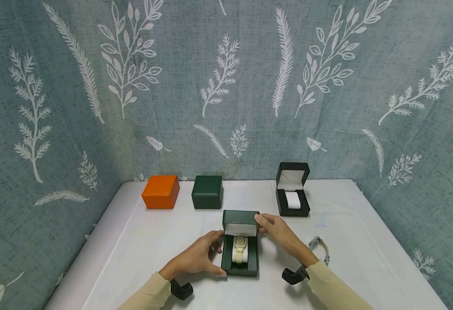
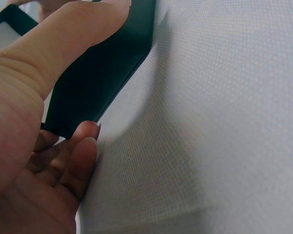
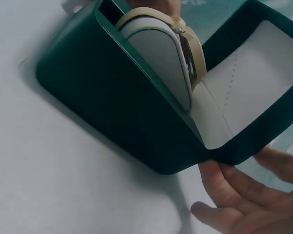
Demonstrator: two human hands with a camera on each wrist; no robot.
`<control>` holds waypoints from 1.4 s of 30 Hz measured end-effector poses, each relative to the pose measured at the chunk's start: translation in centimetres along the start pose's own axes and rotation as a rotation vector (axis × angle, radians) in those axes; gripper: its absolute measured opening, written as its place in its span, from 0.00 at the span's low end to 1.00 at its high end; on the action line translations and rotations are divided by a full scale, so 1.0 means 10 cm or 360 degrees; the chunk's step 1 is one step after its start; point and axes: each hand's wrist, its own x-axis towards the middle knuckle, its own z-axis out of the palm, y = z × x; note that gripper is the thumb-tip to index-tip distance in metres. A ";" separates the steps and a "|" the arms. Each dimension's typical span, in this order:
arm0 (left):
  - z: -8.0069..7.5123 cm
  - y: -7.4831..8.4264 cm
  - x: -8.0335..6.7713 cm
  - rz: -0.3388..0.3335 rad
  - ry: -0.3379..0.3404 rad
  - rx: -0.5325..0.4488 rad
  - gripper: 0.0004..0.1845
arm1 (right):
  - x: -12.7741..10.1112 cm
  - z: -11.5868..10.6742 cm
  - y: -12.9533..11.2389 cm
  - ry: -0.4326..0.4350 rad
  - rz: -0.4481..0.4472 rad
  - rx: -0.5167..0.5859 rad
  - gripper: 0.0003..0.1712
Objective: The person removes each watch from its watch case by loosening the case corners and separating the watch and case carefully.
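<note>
An open green watch box (image 1: 242, 273) stands on the table, its lid (image 1: 241, 218) raised. Inside, a pale gold watch (image 1: 240, 246) is wrapped round a white cushion (image 3: 156, 58). My left hand (image 1: 199, 255) holds the box by its left side, the thumb along the wall and the fingers curled at the far corner, as the left wrist view shows. With thumb and fingers my right hand (image 1: 280, 234) pinches the lid's right edge; in the right wrist view its fingers (image 3: 244, 190) lie by the hinge.
At the back stand a closed orange box (image 1: 160, 192) and a closed green box (image 1: 207, 192). An open black box (image 1: 293, 189) with a bare white cushion is at the back right. A second watch (image 1: 319, 247) lies beside my right forearm. Patterned cloth (image 1: 226, 86) walls the table.
</note>
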 end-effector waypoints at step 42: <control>0.02 0.01 -0.02 -0.0003 0.0006 0.0093 0.61 | -0.18 -0.04 0.15 -0.0157 0.0059 0.0181 0.25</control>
